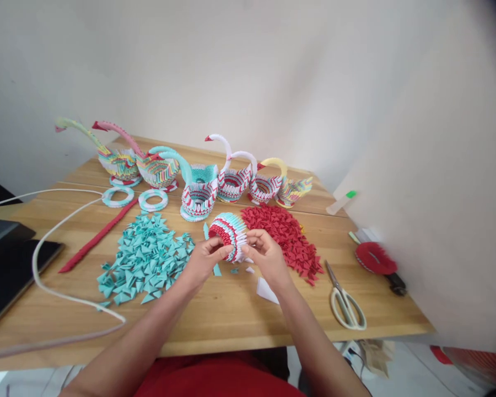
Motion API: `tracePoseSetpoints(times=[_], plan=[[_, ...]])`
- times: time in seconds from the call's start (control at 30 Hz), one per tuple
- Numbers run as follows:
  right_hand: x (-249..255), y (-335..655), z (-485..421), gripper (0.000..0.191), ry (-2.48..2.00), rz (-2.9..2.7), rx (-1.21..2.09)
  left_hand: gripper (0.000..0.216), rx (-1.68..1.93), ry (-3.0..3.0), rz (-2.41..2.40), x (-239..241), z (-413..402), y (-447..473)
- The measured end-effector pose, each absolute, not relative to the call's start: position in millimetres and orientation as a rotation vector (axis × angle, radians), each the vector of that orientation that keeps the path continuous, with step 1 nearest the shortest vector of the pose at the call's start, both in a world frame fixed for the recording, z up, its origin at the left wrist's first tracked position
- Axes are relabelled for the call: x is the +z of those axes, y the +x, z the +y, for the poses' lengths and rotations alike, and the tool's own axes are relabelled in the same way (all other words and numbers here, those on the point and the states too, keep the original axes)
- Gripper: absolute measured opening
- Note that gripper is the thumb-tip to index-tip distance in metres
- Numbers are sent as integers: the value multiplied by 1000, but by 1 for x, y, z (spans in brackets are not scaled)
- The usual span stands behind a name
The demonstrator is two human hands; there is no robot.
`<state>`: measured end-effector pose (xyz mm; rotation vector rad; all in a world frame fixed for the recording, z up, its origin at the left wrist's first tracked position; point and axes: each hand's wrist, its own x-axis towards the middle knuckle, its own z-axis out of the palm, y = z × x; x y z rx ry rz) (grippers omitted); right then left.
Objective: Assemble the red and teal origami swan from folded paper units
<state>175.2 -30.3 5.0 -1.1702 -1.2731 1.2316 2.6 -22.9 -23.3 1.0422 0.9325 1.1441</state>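
A round folded-paper bowl (230, 231), ringed in red, white and turquoise, is held tilted above the table. My left hand (206, 256) pinches its lower left rim between thumb and fingers. On the right side, my right hand (267, 252) closes thumb and fingers at the bowl's white edge; whether a small paper piece is between them I cannot tell. A heap of turquoise folded paper triangles (146, 259) lies left of my hands. Behind and right of them spreads a heap of red folded paper triangles (287, 237).
Several paper swans (199, 193) stand along the back of the wooden table (227, 325). Two paper rings (152, 200) and a red paper strip (99, 237) lie left. Scissors (347, 303) and a red paper ring (375, 258) are right. A white cable (37, 264) crosses the left side.
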Motion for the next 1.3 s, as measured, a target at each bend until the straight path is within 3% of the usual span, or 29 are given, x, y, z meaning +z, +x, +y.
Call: tracePoseSetpoints(times=[0.3, 0.57, 0.93, 1.3], plan=[[22, 192, -17, 43, -1130, -1221, 1035, 39, 1215, 704, 652, -17, -20, 7], [5, 182, -18, 46, -1033, -1332, 1072, 40, 1253, 669, 621, -21, -17, 8], [-8, 173, -20, 15, -1159, -1511, 901, 37, 1213, 697, 619, -25, -20, 14], [-1, 176, -18, 11, -1174, -1588, 919, 36, 1188, 721, 659, -34, -19, 18]])
